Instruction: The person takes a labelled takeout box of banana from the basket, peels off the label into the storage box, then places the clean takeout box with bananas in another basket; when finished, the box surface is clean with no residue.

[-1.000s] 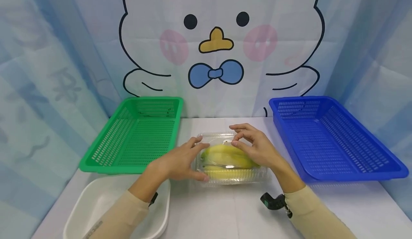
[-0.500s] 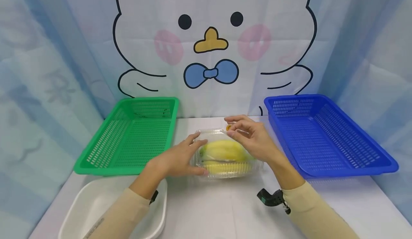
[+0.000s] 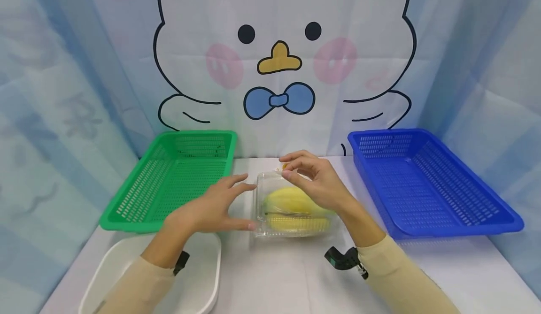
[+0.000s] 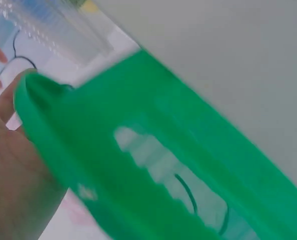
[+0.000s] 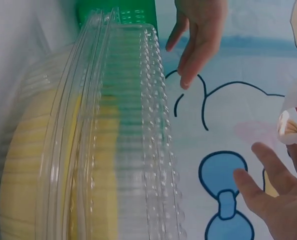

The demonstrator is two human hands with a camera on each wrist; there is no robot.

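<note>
A clear plastic clamshell box stands on the table with its lid down. Yellow fruit, banana-like with greenish ends, lies inside it. My right hand is over the box's back right part, thumb and fingertips pinching a small white sticker with a yellow-brown picture. Part of the sticker is hidden by the fingers in the head view. My left hand is held to the left of the box, fingers spread and apart from it, holding nothing. In the left wrist view the green basket covers part of that hand.
Behind the left arm, the green basket stands at the back left. A blue basket is at the right. At the front left, a white basin sits partly under my left forearm. A printed curtain hangs behind the table.
My left hand has come off the box's left side and moved left. The right hand, still pinching the sticker, has shifted left along the back of the box.
</note>
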